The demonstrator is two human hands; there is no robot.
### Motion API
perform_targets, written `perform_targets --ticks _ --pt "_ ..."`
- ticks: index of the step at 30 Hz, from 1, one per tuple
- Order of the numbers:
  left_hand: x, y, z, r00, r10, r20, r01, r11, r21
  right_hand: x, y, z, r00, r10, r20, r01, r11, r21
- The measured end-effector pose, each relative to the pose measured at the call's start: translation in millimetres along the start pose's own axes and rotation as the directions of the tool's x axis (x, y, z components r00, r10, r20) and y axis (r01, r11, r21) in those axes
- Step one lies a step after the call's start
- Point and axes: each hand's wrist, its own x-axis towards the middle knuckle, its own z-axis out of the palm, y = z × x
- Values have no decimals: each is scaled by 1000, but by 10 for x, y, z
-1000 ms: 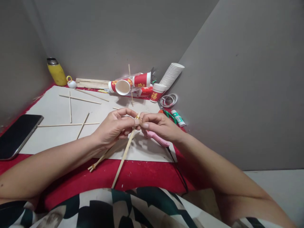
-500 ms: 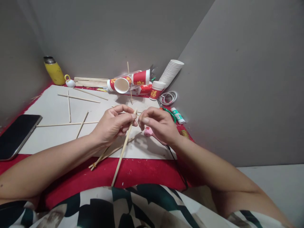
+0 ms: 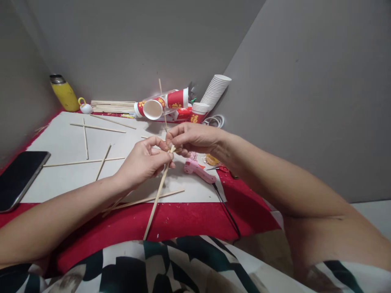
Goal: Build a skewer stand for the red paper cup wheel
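My left hand (image 3: 143,160) is closed in a pinch on the upper end of a long wooden stick (image 3: 155,203) that slants down toward my lap. My right hand (image 3: 192,138) reaches in from the right, its fingers pinched together at the same top end of the stick, just above my left fingertips. What the right fingers hold there is too small to make out. A second stick (image 3: 146,199) lies flat under my left wrist on the white board (image 3: 64,179).
A pink glue gun (image 3: 198,171) with a black cord lies right of my hands. Several loose sticks (image 3: 91,160) lie on the board. Red paper cups (image 3: 165,103), a white cup stack (image 3: 215,91), a stick bundle (image 3: 113,106) and a yellow bottle (image 3: 62,93) line the back. A phone (image 3: 18,177) lies left.
My right hand rose and moved left over the stick's top end, elbow lifted. The stick under my left wrist now lies flatter on the board.
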Motion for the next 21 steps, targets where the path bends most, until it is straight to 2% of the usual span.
perform_targets --ticks 6,13,18,21 --pt "20 -2 -13 999 -35 28 34 998 44 -24 -132 -35 995 -80 -55 68 980 -189" --pt "34 -26 -31 998 -15 60 13 999 34 -52 -139 -11 995 -83 -48 72 979 -192" --pt "25 -14 -23 999 -9 39 9 1000 7 -94 -158 -19 995 -79 -54 69 983 -168" --pt "33 -13 -17 1000 -17 4 17 1000 11 -133 -153 20 986 -138 -89 108 954 -280"
